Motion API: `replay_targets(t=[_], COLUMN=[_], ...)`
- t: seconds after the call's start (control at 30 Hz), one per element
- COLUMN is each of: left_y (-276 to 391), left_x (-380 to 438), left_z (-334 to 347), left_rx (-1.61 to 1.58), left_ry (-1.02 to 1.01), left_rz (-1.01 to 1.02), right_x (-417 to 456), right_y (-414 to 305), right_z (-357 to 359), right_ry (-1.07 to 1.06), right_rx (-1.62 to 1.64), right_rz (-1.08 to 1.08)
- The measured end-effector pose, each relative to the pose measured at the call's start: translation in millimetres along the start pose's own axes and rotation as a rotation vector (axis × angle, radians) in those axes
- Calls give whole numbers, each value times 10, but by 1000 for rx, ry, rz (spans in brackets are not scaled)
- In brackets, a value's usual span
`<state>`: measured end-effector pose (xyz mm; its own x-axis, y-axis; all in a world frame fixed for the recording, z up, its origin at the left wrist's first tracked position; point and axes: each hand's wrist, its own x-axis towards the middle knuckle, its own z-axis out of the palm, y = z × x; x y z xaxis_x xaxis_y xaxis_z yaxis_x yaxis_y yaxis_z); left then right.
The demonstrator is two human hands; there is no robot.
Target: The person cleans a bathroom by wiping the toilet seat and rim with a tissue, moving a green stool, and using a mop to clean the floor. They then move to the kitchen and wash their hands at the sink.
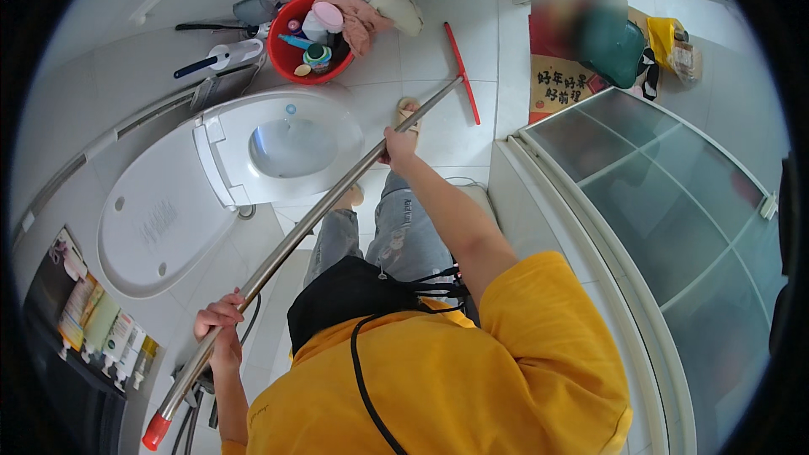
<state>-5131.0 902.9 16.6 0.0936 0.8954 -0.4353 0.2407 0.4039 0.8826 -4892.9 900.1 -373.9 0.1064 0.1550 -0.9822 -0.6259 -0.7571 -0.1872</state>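
A long metal pole [297, 237] of a floor squeegee runs slantwise across the view. Near its lower end, which has a red cap, my left hand [220, 323] is closed around it. Farther along, close to the squeegee head, my right hand [399, 145] grips the same pole. The red squeegee head [463, 74] lies on the white tiled floor [430, 50], beyond my slippered foot. To the left stands a white toilet [341, 133] with its lid [158, 221] raised.
A red bucket [275, 50] holds bottles and a pink cloth; a pale cloth [395, 3] lies beside it. Toilet brushes hang by the wall. At right is a frosted glass door [663, 183], with a doormat [556, 85] past the threshold. Bottles stand on a shelf at lower left.
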Motion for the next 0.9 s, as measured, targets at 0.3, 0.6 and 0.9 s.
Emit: replay_targets(t=[0.3, 0.6, 0.9], left_y=[-658, -1762, -2815], left_x=[61, -1308, -2903], left_z=[446, -519, -1782], left_rx=[-57, -67, -52], left_ry=[-132, -12, 70], left_rz=[161, 149, 148], right_x=[521, 553, 16], right_y=[-660, 973, 3006], right_z=[-528, -52, 269], right_ry=[-88, -41, -51], right_rx=[-143, -426, -405], right_rz=[-162, -56, -22])
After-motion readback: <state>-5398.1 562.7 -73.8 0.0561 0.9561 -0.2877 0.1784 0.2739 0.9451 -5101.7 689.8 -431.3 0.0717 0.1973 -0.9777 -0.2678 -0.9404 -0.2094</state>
